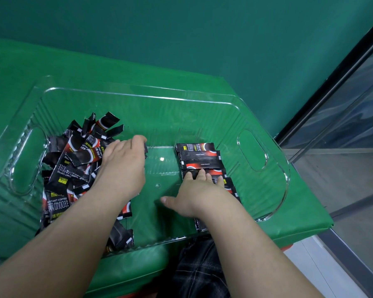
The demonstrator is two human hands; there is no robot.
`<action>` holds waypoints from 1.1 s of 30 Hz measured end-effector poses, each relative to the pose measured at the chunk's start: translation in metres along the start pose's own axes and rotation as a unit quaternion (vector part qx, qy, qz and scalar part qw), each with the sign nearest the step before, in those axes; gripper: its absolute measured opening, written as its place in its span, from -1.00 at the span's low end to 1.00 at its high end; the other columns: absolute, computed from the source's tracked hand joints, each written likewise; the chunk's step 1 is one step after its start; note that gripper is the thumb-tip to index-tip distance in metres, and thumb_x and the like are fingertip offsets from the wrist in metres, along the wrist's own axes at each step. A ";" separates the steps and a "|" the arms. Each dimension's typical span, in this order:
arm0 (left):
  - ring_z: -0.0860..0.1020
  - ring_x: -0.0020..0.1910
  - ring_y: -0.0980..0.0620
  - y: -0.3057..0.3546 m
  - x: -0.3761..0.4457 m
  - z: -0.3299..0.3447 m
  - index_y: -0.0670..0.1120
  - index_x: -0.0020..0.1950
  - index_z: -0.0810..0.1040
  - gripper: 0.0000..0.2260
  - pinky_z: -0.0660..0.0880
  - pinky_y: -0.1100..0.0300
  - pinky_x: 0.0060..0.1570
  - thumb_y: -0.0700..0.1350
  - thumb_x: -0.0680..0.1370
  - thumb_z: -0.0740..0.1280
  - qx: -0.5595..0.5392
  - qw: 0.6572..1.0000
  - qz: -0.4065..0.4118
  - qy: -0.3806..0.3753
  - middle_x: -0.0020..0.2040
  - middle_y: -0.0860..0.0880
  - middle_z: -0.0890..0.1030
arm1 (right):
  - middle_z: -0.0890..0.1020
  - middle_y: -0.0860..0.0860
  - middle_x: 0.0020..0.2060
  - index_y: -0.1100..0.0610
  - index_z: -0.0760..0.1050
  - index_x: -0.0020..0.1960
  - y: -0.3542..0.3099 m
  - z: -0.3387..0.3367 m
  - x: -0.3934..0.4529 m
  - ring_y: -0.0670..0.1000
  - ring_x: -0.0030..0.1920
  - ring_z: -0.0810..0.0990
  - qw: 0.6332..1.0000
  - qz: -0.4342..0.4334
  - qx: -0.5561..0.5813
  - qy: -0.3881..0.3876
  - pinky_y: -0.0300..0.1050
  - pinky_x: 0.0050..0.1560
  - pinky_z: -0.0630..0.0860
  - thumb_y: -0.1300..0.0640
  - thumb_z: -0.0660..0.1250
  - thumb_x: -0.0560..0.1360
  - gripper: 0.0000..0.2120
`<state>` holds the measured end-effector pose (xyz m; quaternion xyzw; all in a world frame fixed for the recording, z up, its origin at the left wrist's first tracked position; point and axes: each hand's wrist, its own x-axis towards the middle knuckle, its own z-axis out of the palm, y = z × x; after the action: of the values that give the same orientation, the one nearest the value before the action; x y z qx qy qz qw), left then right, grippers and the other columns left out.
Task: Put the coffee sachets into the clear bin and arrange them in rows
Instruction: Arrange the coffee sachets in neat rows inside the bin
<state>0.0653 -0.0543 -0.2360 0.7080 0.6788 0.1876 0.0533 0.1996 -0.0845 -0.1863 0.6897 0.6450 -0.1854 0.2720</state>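
A clear plastic bin with cut-out handles sits on a green table. A loose heap of black coffee sachets fills its left side. On the right side lies a neat row of sachets, laid flat one behind the other. My left hand rests at the heap's right edge, its fingers curled around a black sachet whose end shows at the fingertips. My right hand lies flat with fingers spread, pressing on the near part of the row.
The green-covered table ends just right of the bin, beside a glass partition with a dark frame. A teal wall stands behind. Plaid-clad legs show below the table's near edge.
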 end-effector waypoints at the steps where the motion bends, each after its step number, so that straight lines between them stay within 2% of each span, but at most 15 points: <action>1: 0.36 0.29 0.02 0.000 0.000 0.000 -0.05 0.37 0.20 -0.48 -0.01 0.10 0.44 -0.32 0.49 0.31 0.000 1.000 0.000 0.001 0.23 0.05 0.46 | -0.20 0.20 0.51 0.19 -0.25 0.53 0.000 0.000 0.000 0.19 0.51 -0.19 1.000 0.000 0.002 0.000 0.19 0.45 -0.26 -0.36 0.04 0.50 -0.10; 5: 0.36 0.29 0.02 0.000 -0.002 0.000 -0.05 0.37 0.19 -0.47 0.00 0.09 0.44 -0.32 0.49 0.32 -0.001 1.000 0.001 0.000 0.23 0.05 0.45 | -0.19 0.19 0.51 0.17 -0.21 0.54 0.003 -0.001 -0.002 0.16 0.52 -0.18 0.999 -0.008 0.022 0.030 0.20 0.43 -0.27 -0.34 0.07 0.51 -0.12; 7: 0.35 0.29 0.02 0.001 -0.002 -0.001 -0.05 0.37 0.19 -0.46 -0.01 0.10 0.44 -0.33 0.48 0.33 -0.005 1.000 -0.001 0.001 0.23 0.05 0.45 | -0.07 0.19 0.52 0.17 -0.06 0.54 0.004 -0.002 -0.004 0.15 0.52 -0.08 0.996 -0.031 0.034 0.083 0.20 0.44 -0.22 -0.28 0.15 0.52 -0.19; 10: 0.35 0.29 0.01 0.002 -0.002 -0.002 -0.07 0.38 0.19 -0.45 -0.01 0.12 0.43 -0.32 0.47 0.34 -0.011 1.000 -0.003 0.002 0.25 0.02 0.44 | 0.36 0.13 0.35 0.15 0.33 0.37 -0.001 -0.002 -0.001 0.13 0.39 0.27 0.970 -0.114 0.087 0.194 0.11 0.37 0.15 -0.08 0.27 0.52 -0.50; 12: 0.33 0.33 0.00 0.001 -0.002 -0.003 -0.09 0.41 0.16 -0.41 -0.03 0.15 0.43 -0.32 0.47 0.35 -0.016 1.000 -0.008 0.004 0.29 0.00 0.41 | 0.49 0.12 0.24 0.16 0.44 0.28 -0.009 -0.004 0.010 0.15 0.29 0.39 0.949 -0.159 0.131 0.238 0.02 0.25 0.35 0.09 0.29 0.53 -0.65; 14: 0.31 0.37 -0.01 0.001 -0.002 -0.003 -0.10 0.45 0.11 -0.37 -0.03 0.17 0.42 -0.30 0.48 0.35 -0.024 1.000 -0.013 0.007 0.33 -0.02 0.39 | 0.57 0.15 0.17 0.21 0.49 0.24 -0.017 -0.009 0.025 0.17 0.23 0.48 0.932 -0.180 0.187 0.252 -0.01 0.18 0.45 0.22 0.27 0.52 -0.70; 17: 0.29 0.41 -0.02 0.002 -0.002 -0.005 -0.13 0.49 0.05 -0.31 -0.02 0.16 0.43 -0.28 0.48 0.37 -0.040 0.999 -0.021 0.010 0.39 -0.04 0.35 | 0.60 0.15 0.12 0.23 0.51 0.23 -0.026 -0.018 0.041 0.14 0.16 0.54 0.907 -0.187 0.290 0.240 -0.09 0.13 0.47 0.16 0.30 0.53 -0.71; 19: 0.27 0.43 -0.02 0.002 -0.002 -0.005 -0.14 0.50 0.04 -0.29 -0.02 0.17 0.43 -0.29 0.48 0.36 -0.049 0.998 -0.024 0.011 0.42 -0.05 0.33 | 0.63 0.15 -0.04 0.26 0.55 0.13 -0.031 -0.022 0.051 0.09 -0.03 0.57 0.893 -0.190 0.351 0.207 -0.11 -0.01 0.47 0.09 0.34 0.51 -0.71; 21: 0.27 0.44 -0.01 0.001 -0.001 -0.005 -0.15 0.51 0.03 -0.28 -0.02 0.17 0.42 -0.32 0.46 0.36 -0.055 0.998 -0.024 0.011 0.43 -0.06 0.33 | 0.62 0.24 -0.18 0.36 0.57 -0.01 -0.036 -0.026 0.054 0.01 -0.23 0.47 0.868 -0.195 0.420 0.179 -0.06 -0.15 0.48 0.09 0.34 0.50 -0.70; 23: 0.27 0.44 -0.02 0.001 -0.001 -0.005 -0.16 0.51 0.04 -0.27 -0.02 0.16 0.43 -0.33 0.45 0.35 -0.059 0.998 -0.025 0.006 0.43 -0.07 0.34 | 0.63 0.30 -0.12 0.39 0.57 -0.05 -0.039 -0.029 0.057 -0.04 -0.24 0.42 0.837 -0.200 0.482 0.163 -0.05 -0.11 0.52 0.16 0.34 0.48 -0.74; 25: 0.27 0.43 -0.03 0.002 -0.001 -0.005 -0.16 0.51 0.04 -0.27 -0.03 0.16 0.42 -0.31 0.45 0.36 -0.061 0.998 -0.028 0.003 0.42 -0.08 0.35 | 0.65 0.21 -0.19 0.36 0.61 -0.10 -0.042 -0.032 0.056 -0.05 -0.22 0.46 0.834 -0.212 0.490 0.141 -0.14 -0.11 0.48 0.24 0.35 0.46 -0.84; 28: 0.27 0.43 -0.03 0.002 -0.002 -0.005 -0.15 0.51 0.06 -0.29 -0.03 0.15 0.43 -0.30 0.46 0.36 -0.057 0.998 -0.028 0.006 0.41 -0.07 0.35 | 0.59 0.07 -0.26 0.27 0.62 -0.10 -0.038 -0.035 0.053 -0.05 -0.26 0.48 0.834 -0.216 0.492 0.129 -0.18 -0.12 0.49 0.29 0.34 0.46 -0.91; 31: 0.31 0.39 -0.03 0.002 -0.002 -0.004 -0.13 0.50 0.07 -0.32 0.01 0.13 0.43 -0.28 0.49 0.36 -0.050 0.998 -0.028 0.009 0.37 -0.04 0.39 | 0.52 -0.01 -0.37 0.17 0.57 -0.18 -0.018 -0.044 0.053 -0.08 -0.39 0.42 0.830 -0.160 0.509 0.163 -0.24 -0.28 0.43 0.22 0.35 0.50 -0.92; 33: 0.32 0.39 -0.02 0.002 -0.002 -0.003 -0.12 0.50 0.06 -0.32 0.00 0.13 0.44 -0.28 0.49 0.37 -0.045 0.999 -0.027 0.008 0.33 -0.02 0.40 | 0.54 0.01 -0.34 0.08 0.50 -0.25 0.003 -0.047 0.056 -0.05 -0.38 0.44 0.824 -0.100 0.523 0.190 -0.18 -0.27 0.44 0.20 0.33 0.51 -0.84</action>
<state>0.0662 -0.0571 -0.2331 0.6851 0.6887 0.2219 0.0846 0.2037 -0.0111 -0.1833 0.6819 0.5553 -0.3863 -0.2781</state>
